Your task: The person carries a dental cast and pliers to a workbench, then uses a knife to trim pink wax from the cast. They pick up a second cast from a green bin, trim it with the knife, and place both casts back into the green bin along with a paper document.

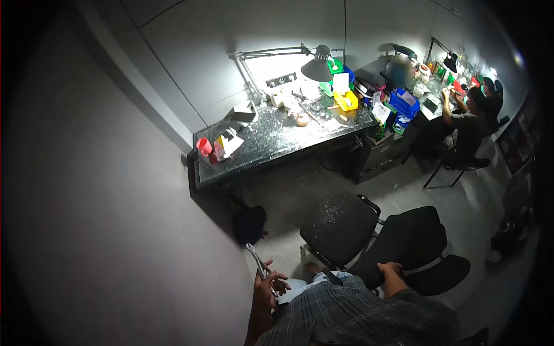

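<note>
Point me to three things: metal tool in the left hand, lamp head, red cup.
Metal tool [257, 259]: head view, on its exposed length beyond the left hand [272, 285].
Lamp head [317, 71]: head view, on the dark shade's outside.
Red cup [203, 146]: head view, on its side.

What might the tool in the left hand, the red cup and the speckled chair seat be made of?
The tool in the left hand: probably smooth metal, since its slim arms look silvery. The red cup: perhaps smooth plastic, going by its even, bright colour, though ceramic is possible. The chair seat: seemingly matte black fabric, as it barely shines; vinyl is possible.
</note>
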`<state>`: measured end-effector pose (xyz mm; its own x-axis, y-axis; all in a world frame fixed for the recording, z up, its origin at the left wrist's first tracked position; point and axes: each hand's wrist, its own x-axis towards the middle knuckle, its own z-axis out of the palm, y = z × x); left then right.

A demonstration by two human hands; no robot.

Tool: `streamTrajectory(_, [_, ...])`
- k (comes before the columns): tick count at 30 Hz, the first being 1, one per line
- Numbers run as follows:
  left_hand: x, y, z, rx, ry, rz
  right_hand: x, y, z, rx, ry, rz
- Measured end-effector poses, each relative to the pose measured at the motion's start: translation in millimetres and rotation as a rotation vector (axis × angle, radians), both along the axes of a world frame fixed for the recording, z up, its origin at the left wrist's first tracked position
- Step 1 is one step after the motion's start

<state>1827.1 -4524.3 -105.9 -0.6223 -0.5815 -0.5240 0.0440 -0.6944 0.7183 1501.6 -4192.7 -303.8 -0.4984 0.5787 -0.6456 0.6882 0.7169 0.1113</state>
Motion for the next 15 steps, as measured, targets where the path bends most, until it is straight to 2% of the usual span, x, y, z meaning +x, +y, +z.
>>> streamTrajectory(4, [-9,-66,-1,-0.01,-0.043,0.035,-23,41,-72,-0.092,0.008,-0.239])
streamTrajectory(5, [-9,-85,-2,-0.026,-0.055,0.009,-34,65,-137,0.011,-0.007,-0.278])
streamTrajectory(7, [-14,-124,3,-0.042,-0.071,-0.012,-34,48,-87,0.042,-0.219,-0.047])
streamTrajectory(9, [-22,-166,6,-0.099,-0.133,-0.064,-20,43,-105,0.14,-0.055,-0.231])
streamTrajectory(10, [-26,-187,9,-0.128,-0.161,-0.103,-14,5,-24,-0.04,0.047,-0.435])
streamTrajectory(11, [-35,-204,11,-0.148,-0.15,-0.082,-12,10,-43,0.047,0.021,-0.38])
streamTrajectory(13, [-50,-240,26,-0.217,-0.099,-0.166,-12,45,-122,0.113,-0.084,-0.281])
streamTrajectory(15, [-66,-272,25,-0.257,-0.088,-0.216,-3,71,-175,0.151,-0.267,-0.127])
